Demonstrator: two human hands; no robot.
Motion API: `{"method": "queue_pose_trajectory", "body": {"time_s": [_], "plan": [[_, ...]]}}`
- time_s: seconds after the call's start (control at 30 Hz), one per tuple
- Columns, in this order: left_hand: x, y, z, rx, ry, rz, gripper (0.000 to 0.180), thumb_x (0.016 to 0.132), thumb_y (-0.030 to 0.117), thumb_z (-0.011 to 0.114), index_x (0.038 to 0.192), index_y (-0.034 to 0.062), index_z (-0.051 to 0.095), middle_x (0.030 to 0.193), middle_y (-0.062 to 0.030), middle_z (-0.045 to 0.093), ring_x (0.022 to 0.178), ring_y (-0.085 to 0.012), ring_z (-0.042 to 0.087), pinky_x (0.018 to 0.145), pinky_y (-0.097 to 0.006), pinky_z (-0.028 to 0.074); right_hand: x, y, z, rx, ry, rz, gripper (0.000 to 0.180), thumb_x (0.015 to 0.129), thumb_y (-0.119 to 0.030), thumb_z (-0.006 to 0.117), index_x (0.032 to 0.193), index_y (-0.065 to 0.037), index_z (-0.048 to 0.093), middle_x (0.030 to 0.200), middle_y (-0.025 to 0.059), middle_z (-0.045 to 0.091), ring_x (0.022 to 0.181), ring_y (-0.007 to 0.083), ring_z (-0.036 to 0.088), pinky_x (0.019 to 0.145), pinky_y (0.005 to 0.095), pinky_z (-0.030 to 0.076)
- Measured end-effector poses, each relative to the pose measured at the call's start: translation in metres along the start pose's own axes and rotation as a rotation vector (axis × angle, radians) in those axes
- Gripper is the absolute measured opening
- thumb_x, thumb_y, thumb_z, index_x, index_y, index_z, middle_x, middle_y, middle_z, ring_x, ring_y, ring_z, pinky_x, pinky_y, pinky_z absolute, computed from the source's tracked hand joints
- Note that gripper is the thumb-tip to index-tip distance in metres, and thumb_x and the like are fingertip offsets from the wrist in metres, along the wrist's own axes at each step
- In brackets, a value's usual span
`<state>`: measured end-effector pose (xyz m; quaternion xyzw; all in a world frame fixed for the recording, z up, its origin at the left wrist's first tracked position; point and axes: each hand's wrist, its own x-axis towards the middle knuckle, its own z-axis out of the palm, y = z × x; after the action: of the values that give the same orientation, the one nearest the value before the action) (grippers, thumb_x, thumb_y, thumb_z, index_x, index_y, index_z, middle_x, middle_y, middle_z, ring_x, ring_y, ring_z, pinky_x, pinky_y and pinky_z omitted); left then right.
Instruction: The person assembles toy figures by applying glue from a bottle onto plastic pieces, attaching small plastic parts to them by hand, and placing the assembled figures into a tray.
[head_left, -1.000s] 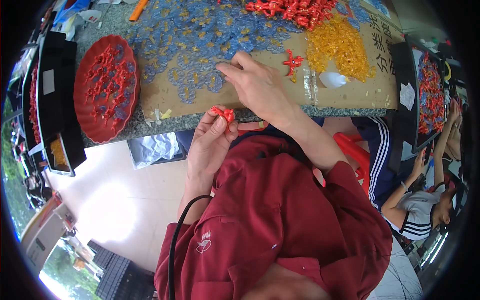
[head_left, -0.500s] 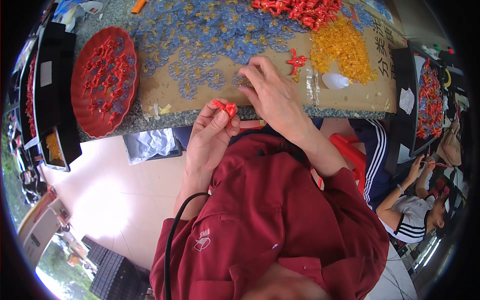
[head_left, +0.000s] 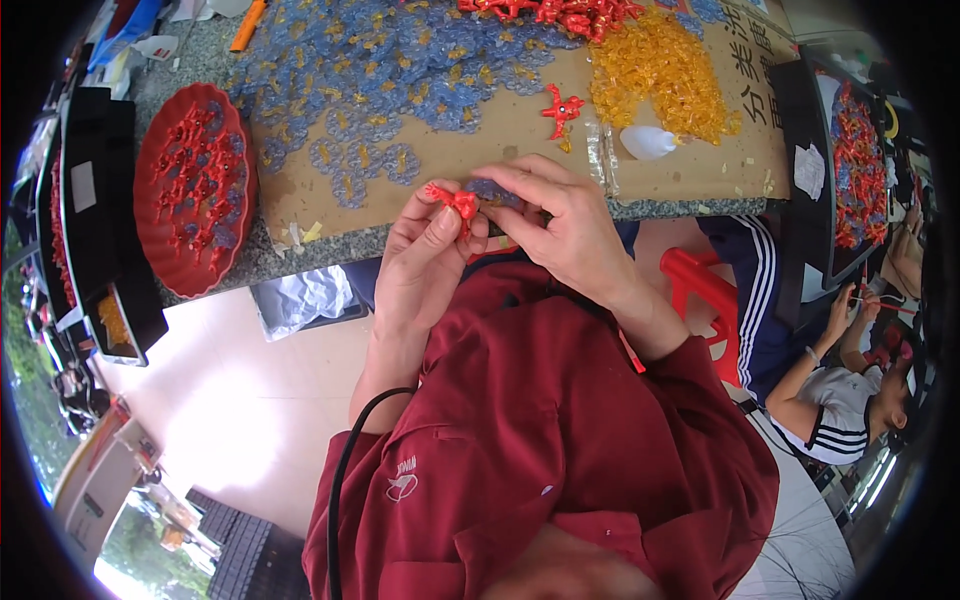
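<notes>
A small red plastic figure (head_left: 461, 204) is pinched between the thumb and fingers of my left hand (head_left: 415, 262), just above the table's near edge. Close against its right side, my right hand (head_left: 575, 232) grips a translucent blue flower-shaped piece (head_left: 490, 190), partly covered by the fingers. Whether the two parts touch, I cannot tell. Several loose blue pieces (head_left: 350, 165) lie flat on the cardboard (head_left: 450, 152) beyond my left hand. Another red figure (head_left: 563, 110) rests on the cardboard past my right hand.
Heaps of blue pieces (head_left: 400, 60), red figures (head_left: 565, 12) and yellow bits (head_left: 660, 75) cover the far side. A white bottle (head_left: 648, 142) lies by the yellow heap. At left stands a red scalloped plate (head_left: 190, 284) of figures. A co-worker (head_left: 830, 410) sits at right.
My right hand has picked the blue piece off the cardboard and carried it toward me, up beside the red figure. My left hand still holds the figure. The view has shifted slightly.
</notes>
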<state>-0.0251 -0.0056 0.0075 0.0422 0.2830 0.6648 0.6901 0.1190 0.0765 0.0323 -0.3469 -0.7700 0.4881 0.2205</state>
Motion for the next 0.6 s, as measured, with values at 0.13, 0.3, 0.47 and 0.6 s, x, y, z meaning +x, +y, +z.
{"method": "queue_pose_trajectory", "body": {"time_s": [0.13, 0.3, 0.47, 0.6], "plan": [[0.001, 0.001, -0.003, 0.032, -0.007, 0.012, 0.021, 0.085, 0.009, 0.055, 0.105, 0.0032, 0.051, 0.092, -0.0077, 0.057, 0.078, -0.0169, 0.053, 0.069, -0.027, 0.043, -0.006, 0.010, -0.005, 0.376, -0.053, 0.021, 0.030, 0.081, -0.003, 0.056, 0.111, 0.000, 0.057, 0.100, 0.0082, 0.060, 0.070, 0.0128, 0.060, 0.064, 0.0237, 0.050], [0.001, -0.002, -0.008, 0.091, -0.129, 0.041, 0.021, 0.085, 0.008, 0.055, 0.105, 0.0035, 0.050, 0.095, -0.0087, 0.056, 0.080, -0.0163, 0.053, 0.070, -0.027, 0.043, -0.008, 0.019, -0.001, 0.958, -0.124, 0.396, 0.028, 0.082, -0.003, 0.058, 0.110, 0.001, 0.057, 0.090, 0.0062, 0.061, 0.072, 0.0109, 0.060, 0.067, 0.0231, 0.051], [0.002, -0.007, -0.006, 0.142, -0.195, 0.182, 0.024, 0.077, -0.003, 0.062, 0.097, 0.0026, 0.052, 0.096, -0.0109, 0.055, 0.082, -0.0137, 0.054, 0.069, -0.024, 0.046, -0.013, 0.024, -0.007, 1.040, -0.121, 0.411, 0.024, 0.078, 0.002, 0.061, 0.102, 0.005, 0.059, 0.083, 0.0095, 0.062, 0.072, 0.0125, 0.061, 0.066, 0.0237, 0.051], [0.001, -0.008, -0.013, 0.309, -0.159, 0.286, 0.026, 0.071, -0.008, 0.066, 0.092, 0.0016, 0.053, 0.096, -0.0113, 0.055, 0.081, -0.0130, 0.055, 0.070, -0.023, 0.049, -0.019, 0.020, -0.009, 1.012, -0.073, 0.289, 0.020, 0.074, 0.005, 0.063, 0.095, 0.004, 0.062, 0.086, 0.0110, 0.063, 0.069, 0.0125, 0.061, 0.062, 0.0223, 0.050]]}}
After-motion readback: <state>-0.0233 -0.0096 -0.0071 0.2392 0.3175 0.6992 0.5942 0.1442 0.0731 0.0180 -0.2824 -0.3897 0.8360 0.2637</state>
